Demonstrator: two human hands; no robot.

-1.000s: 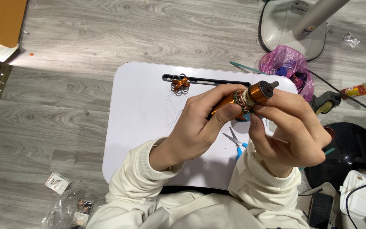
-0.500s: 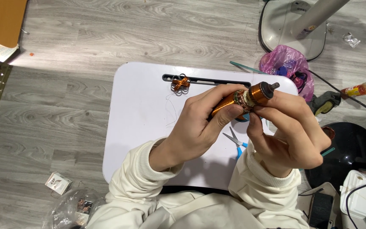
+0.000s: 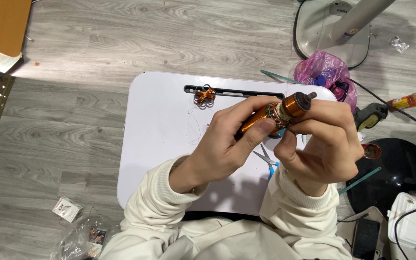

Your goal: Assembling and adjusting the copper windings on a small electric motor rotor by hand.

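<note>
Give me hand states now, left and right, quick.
Left hand: closed, holding the copper-wound rotor by its lower end.
Right hand: closed, grip on the same copper-wound rotor at its upper end.

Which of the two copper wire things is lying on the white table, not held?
The small looped copper wire coil by the table's dark slot; the copper-wound cylinder is held in both hands.

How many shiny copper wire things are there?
2. One copper-wound cylinder is held by both the left hand and right hand. One small copper coil lies on the white table. Others may be hidden.
</note>
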